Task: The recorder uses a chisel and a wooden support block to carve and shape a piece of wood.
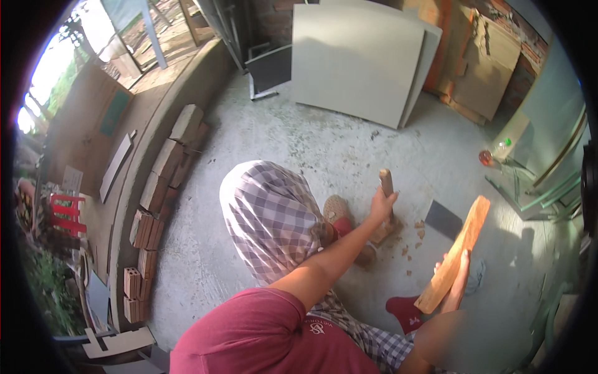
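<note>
My left hand (383,204) is closed around the upright wooden handle (386,181) of a tool. The tool's lower end is too unclear to name; it reaches down to a small wooden block (385,232) on the floor by my feet. Off to the right, my right hand (460,274) grips a long split piece of wood (461,249), held slanting with its far end up to the right. Small wood chips (420,233) lie between the two hands. Beyond the split piece, a dark flat rectangular plate (441,218) rests on the floor.
Pale boards (355,62) lean at the back, near a dark panel (271,67). Stacked bricks (163,163) line a low ledge on the left. A plastic bottle (502,147) and green metal frame (548,196) stand right. My slippered foot (336,209) and red-socked foot (405,310) flank the chips.
</note>
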`<state>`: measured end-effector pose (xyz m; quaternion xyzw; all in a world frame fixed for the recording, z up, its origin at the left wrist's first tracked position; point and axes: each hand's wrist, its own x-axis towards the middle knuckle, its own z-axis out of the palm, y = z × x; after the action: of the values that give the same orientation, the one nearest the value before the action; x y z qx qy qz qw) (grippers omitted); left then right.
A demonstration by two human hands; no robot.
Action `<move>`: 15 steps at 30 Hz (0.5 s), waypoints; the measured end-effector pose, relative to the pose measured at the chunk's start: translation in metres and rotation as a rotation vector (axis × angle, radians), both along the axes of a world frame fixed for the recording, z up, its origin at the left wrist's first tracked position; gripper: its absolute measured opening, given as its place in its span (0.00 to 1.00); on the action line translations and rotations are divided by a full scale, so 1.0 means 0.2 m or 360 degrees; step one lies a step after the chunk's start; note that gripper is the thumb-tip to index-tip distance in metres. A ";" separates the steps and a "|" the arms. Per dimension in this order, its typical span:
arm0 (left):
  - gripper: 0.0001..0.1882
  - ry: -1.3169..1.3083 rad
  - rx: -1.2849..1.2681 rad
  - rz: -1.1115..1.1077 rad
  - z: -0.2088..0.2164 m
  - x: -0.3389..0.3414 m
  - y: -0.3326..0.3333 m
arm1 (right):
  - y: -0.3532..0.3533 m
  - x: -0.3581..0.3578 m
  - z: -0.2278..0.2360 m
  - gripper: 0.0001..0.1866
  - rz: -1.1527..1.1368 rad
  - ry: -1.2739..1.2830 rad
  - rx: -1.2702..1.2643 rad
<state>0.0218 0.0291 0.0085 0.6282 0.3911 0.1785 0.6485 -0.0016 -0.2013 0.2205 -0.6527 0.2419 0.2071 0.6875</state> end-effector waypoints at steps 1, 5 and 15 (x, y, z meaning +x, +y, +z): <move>0.24 -0.0020 0.0058 -0.0011 0.01 0.00 -0.04 | -0.01 0.01 0.01 0.34 -0.0001 0.0011 0.0012; 0.24 -0.0103 0.0221 -0.0047 0.03 0.01 -0.02 | 0.10 -0.02 0.10 0.33 0.0044 -0.0067 0.0075; 0.22 -0.0122 0.0175 -0.0143 0.12 0.02 -0.02 | 0.16 -0.12 0.19 0.33 0.0121 -0.0235 0.0007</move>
<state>0.0259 0.0241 0.0322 0.6725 0.3270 0.1943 0.6349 -0.0249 -0.1686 0.2593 -0.6734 0.1652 0.1850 0.6964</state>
